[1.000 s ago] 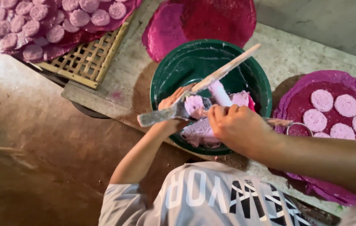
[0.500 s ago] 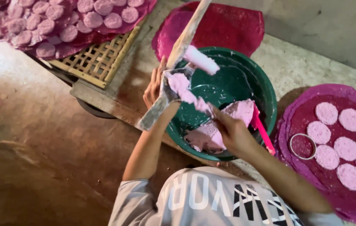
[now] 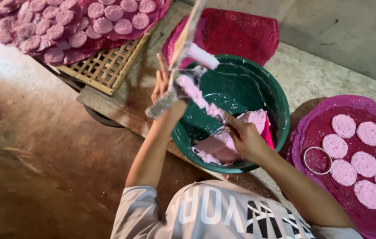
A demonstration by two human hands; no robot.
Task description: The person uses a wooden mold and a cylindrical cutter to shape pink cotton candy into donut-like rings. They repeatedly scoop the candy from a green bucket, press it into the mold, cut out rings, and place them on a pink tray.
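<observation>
Left hand (image 3: 162,86) grips a wooden paddle (image 3: 187,33); right hand (image 3: 245,139) pinches pink dough (image 3: 199,95) off it, above the green basin (image 3: 258,88).

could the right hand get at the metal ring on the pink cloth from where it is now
Probably yes. The metal ring lies bare on the pink cloth just beside the right hand, nothing covering it, though that hand is busy wiping paste off the wooden paddle.

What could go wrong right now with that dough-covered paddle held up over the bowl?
1. The left hand holds the wooden paddle up by the green bowl rim; the pink dough the right hand is stripping off may drop outside.
2. The bowl sits near the bench edge; a hard pull might shift it.
3. Flung dough could land on the pink discs.
</observation>
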